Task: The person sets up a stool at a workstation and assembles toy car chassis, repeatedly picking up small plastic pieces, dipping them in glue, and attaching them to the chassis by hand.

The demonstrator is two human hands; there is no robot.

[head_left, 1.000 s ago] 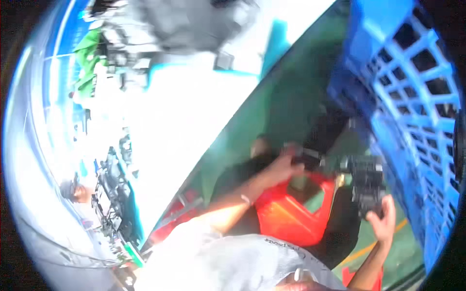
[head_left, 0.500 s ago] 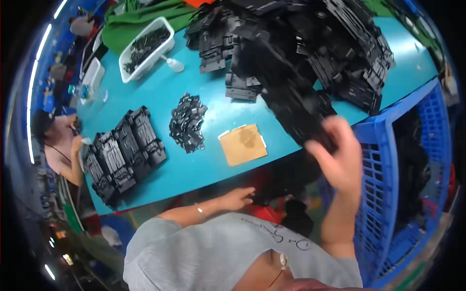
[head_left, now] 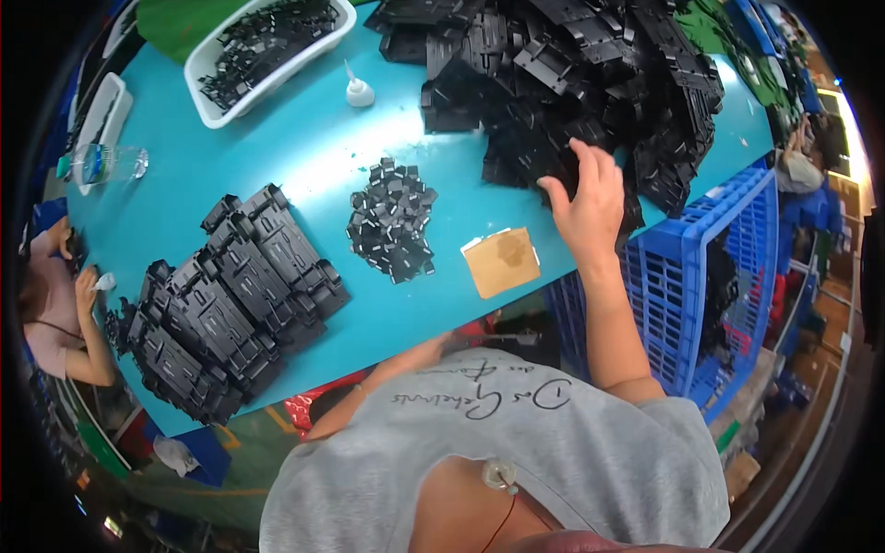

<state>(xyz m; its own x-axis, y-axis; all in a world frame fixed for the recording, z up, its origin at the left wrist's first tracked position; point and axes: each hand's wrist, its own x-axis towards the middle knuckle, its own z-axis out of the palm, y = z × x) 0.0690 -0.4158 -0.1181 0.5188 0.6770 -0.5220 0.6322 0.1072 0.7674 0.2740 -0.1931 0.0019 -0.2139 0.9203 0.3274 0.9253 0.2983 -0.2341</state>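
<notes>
While our right hand (head_left: 590,207) rests spread-fingered and empty on the near edge of the black parts pile (head_left: 572,83), we keep our left hand (head_left: 442,350) below the tabletop (head_left: 304,157), its grip hidden.

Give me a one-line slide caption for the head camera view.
Right hand reaches into a heap of black plastic parts on a teal table.
</notes>
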